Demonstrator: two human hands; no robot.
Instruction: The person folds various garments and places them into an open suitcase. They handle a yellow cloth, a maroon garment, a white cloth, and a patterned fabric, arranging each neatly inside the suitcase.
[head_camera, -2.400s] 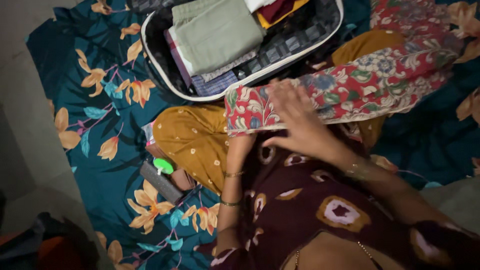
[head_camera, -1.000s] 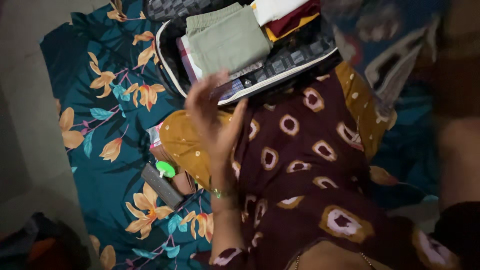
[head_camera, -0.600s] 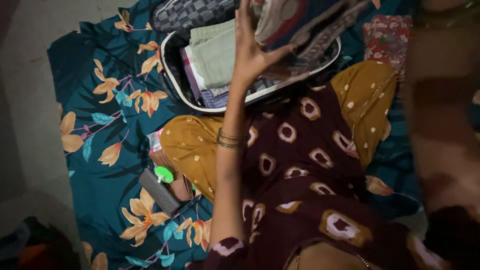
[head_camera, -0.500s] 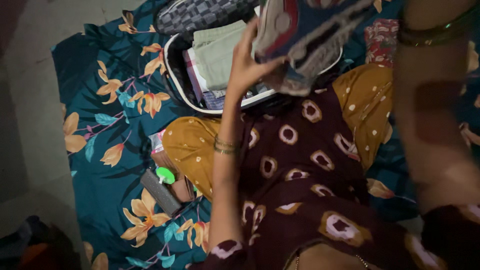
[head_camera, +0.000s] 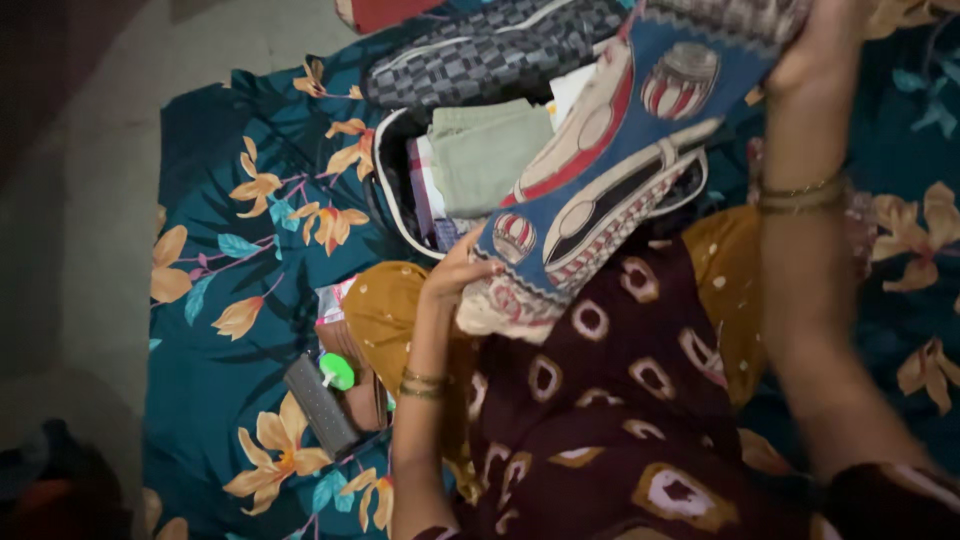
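Observation:
A blue patterned cloth (head_camera: 610, 180) with red and cream motifs is stretched in the air between my hands. My left hand (head_camera: 455, 280) grips its lower corner, my right hand (head_camera: 820, 50) holds its upper end near the top of the view. Behind the cloth lies an open suitcase (head_camera: 395, 200) with folded clothes, a green one (head_camera: 485, 160) on top. A maroon cloth with ring prints (head_camera: 600, 400) covers my lap.
A teal bedsheet with orange flowers (head_camera: 250, 260) covers the floor. A mustard dotted cloth (head_camera: 375, 310) lies by my left arm, beside a dark remote-like object (head_camera: 320, 405) and a small green thing (head_camera: 338, 372). Bare grey floor (head_camera: 80, 200) at left.
The blue patterned cloth was lifted off my lap and raised over the suitcase. My hands have moved apart, the left one down, and the cloth now hangs stretched between them.

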